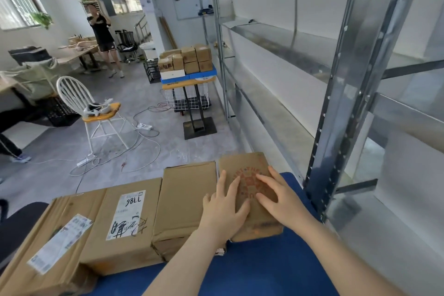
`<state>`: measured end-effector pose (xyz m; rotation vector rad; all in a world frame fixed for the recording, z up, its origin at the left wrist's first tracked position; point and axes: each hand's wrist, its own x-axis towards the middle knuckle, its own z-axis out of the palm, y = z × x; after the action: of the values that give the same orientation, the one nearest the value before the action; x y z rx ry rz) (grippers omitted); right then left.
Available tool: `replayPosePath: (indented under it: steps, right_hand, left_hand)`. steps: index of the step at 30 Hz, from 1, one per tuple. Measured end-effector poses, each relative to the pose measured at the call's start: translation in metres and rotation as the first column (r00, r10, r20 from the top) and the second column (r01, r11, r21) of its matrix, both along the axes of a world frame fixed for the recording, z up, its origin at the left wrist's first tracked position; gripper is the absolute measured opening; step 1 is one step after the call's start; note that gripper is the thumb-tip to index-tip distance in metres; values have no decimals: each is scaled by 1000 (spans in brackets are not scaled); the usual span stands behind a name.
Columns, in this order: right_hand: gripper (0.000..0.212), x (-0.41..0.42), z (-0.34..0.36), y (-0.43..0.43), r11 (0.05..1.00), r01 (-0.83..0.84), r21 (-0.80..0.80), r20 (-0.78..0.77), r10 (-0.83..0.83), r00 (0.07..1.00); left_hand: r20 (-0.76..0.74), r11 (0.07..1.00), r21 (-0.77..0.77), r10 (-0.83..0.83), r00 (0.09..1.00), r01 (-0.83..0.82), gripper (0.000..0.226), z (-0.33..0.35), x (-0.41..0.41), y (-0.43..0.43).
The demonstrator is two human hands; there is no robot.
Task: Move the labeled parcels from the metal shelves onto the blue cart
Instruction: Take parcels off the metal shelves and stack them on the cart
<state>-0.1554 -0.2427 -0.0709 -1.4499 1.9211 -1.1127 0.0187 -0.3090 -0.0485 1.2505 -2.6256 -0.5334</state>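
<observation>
The red-stamped parcel (247, 166) on the blue cart (252, 271) is pressed from above by the left grip (223, 209) and the right grip (281, 202), both laid flat and open, nothing clasped.

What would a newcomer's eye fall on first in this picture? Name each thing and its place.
First, the left hand and right hand lying flat on a red-stamped parcel, at the right end of a row of parcels on the blue cart, bottom centre. Next, the metal shelves running up the right side. Farther back, mid-floor, stands a stack of boxes.
</observation>
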Motion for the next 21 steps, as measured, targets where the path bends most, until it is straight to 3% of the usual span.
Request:
replayPosePath:
  steps: [9, 15, 21]
  right_hand:
    - [49, 0, -50, -17, 998, -50, 38, 2, 50, 999]
    - [51, 0, -58, -23, 998, -63, 31, -33, 64, 997]
    - [53, 0, -41, 19, 998, 40, 52, -71, -36, 997]
  left_hand:
    - [130, 983, -156, -76, 989, 96, 65, -31, 13, -3]
    - [258, 979, -175, -52, 965, 100, 63, -34, 9, -4]
    - [256, 991, -128, -7, 967, 41, 53, -19, 6, 2]
